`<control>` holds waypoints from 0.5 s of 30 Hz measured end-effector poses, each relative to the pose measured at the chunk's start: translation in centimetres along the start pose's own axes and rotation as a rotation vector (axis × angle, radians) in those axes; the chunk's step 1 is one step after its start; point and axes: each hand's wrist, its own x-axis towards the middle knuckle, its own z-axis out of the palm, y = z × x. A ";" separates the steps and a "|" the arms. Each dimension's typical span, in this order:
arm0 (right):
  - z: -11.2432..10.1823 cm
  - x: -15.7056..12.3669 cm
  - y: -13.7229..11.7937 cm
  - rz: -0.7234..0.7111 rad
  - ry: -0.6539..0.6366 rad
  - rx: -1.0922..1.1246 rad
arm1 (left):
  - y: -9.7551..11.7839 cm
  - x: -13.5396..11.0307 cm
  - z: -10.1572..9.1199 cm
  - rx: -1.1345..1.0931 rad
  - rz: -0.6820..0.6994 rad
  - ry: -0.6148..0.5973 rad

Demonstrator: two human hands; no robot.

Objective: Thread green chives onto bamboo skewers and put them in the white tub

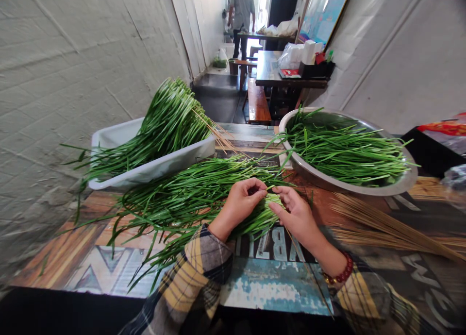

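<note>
My left hand (pixel 244 201) is closed in a pinch, with a garlic chive stalk (pixel 270 188) at its fingertips. My right hand (pixel 297 213) is just to its right, index finger at the stalk's other side and thumb lower. A thin bamboo skewer (pixel 313 272) runs from under the right hand's curled fingers toward the table's near edge; the grip on it is partly hidden. Below both hands lies a pile of garlic chives (pixel 182 194), pale cut ends to the right, leaves spreading left across the table (pixel 269 286).
A white plastic tub (pixel 156 167) at the left holds upright chives with skewers through them. At the right, a metal basin (pixel 407 179) holds loose chives. Bamboo skewers (pixel 386 223) lie in front of it. Beyond are a bench (pixel 257 102), another table (pixel 267 68) and a person (pixel 242 9).
</note>
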 end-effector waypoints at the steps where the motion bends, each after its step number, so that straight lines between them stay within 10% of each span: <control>1: 0.1 0.0 -0.2 0.035 -0.012 0.042 | 0.0 0.0 0.0 -0.003 0.003 -0.004; 7: 0.3 0.1 -0.8 0.192 -0.040 0.198 | -0.1 0.1 -0.1 0.007 0.013 -0.012; 15: -0.1 -0.2 -0.6 0.019 -0.098 0.043 | 0.6 0.1 -0.5 -0.015 0.044 0.124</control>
